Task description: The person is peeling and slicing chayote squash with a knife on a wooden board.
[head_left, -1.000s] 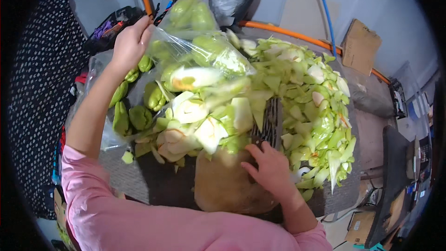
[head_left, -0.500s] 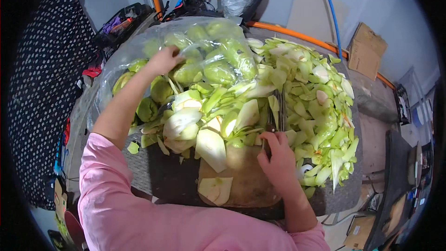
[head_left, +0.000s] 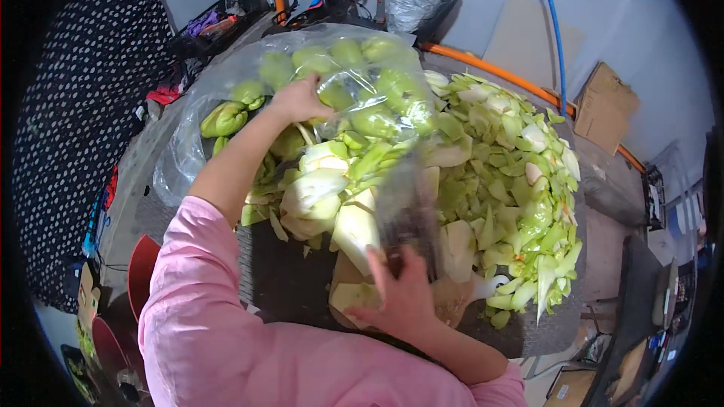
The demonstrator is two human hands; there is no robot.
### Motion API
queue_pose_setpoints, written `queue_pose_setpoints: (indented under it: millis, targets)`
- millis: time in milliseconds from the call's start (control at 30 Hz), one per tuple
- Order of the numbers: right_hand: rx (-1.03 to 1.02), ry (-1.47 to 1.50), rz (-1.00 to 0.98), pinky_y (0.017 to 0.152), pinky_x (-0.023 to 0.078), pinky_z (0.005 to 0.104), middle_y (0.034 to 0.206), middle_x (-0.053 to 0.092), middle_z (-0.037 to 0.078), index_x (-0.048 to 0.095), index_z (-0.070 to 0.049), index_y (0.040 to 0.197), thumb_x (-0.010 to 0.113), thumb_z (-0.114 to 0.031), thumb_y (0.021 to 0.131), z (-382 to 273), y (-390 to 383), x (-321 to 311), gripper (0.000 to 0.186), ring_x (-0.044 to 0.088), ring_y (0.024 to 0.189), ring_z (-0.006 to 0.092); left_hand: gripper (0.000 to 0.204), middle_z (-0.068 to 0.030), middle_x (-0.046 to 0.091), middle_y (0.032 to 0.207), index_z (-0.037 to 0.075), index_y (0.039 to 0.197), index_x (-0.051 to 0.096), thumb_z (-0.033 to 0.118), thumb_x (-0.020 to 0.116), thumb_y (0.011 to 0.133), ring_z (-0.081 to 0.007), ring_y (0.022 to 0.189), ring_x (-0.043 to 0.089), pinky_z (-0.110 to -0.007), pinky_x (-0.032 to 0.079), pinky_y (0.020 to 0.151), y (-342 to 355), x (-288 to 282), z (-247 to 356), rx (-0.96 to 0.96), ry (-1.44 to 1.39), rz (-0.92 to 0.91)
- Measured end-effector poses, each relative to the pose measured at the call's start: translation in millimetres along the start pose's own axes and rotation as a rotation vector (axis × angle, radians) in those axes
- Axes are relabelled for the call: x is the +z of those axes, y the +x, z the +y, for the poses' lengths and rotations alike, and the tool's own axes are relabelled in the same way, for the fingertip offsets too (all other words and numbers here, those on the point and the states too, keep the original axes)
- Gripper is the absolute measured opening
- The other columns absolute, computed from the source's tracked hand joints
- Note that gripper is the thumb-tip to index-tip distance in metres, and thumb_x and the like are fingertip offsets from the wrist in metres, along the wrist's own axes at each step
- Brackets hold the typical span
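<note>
Left hand (head_left: 299, 100) on plastic bag (head_left: 226, 75), right hand (head_left: 403, 298) beside cleaver (head_left: 407, 218)

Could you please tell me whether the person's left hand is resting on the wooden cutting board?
No, the left hand reaches into the clear plastic bag of green vegetables, away from the brown wooden cutting board.

head-worn fisheye, looking down, close over table (head_left: 302, 286)

Clear bag (head_left: 226, 98) of green fruit (head_left: 377, 53)
</note>
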State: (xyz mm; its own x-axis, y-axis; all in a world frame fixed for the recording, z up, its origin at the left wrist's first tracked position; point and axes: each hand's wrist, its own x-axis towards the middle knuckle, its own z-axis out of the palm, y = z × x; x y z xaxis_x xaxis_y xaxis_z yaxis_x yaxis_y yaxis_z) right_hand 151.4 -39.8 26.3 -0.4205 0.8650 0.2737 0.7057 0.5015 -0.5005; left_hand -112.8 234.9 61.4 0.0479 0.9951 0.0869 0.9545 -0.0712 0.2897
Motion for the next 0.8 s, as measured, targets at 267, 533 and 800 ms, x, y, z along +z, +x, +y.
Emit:
queue_pose_setpoints:
  millis: [267, 533, 800]
  targets:
    - [-0.022, -0.125, -0.062, 0.088, 0.036, 0.0443, 0.123, 0.038, 0.023, 0.042, -0.007, 0.134, 0.079, -0.05, 0.057, 19.3, 8.0, 12.0, 0.095, 0.042, 0.104, 0.0374, 0.073, -0.0133, 0.06, 0.112, 0.005, 0.127, 0.045, 0.056, 0.063, 0.076, -0.022, 0.096, 0.063, -0.035, 0.053, 0.072, -58.0, -44.3, -70.7, -0.27, -1.03, -0.017]
    - [-0.239, -0.242, -0.143, 0.082, 0.033, 0.0438, 0.127, 0.041, 0.013, 0.049, -0.011, 0.129, 0.072, -0.057, 0.058, -4.7, -22.9, 35.2, 0.087, 0.042, 0.099, 0.0297, 0.058, -0.0096, 0.061, 0.115, 0.015, 0.127, 0.048, 0.056, 0.05, 0.086, -0.0242, 0.097, 0.063, -0.043, 0.057, 0.068, -191.2, -17.6, -38.0, -0.408, -1.862, -0.015]
    - [0.006, -0.427, -0.098, 0.086, 0.03, 0.044, 0.125, 0.04, 0.02, 0.051, -0.009, 0.125, 0.068, -0.056, 0.066, 30.7, -29.2, 4.5, 0.077, 0.04, 0.109, 0.0338, 0.059, -0.0119, 0.062, 0.112, 0.011, 0.125, 0.05, 0.057, 0.043, 0.088, -0.0281, 0.093, 0.065, -0.043, 0.057, 0.064, -270.4, 4.8, -18.8, -0.484, -1.905, -0.006]
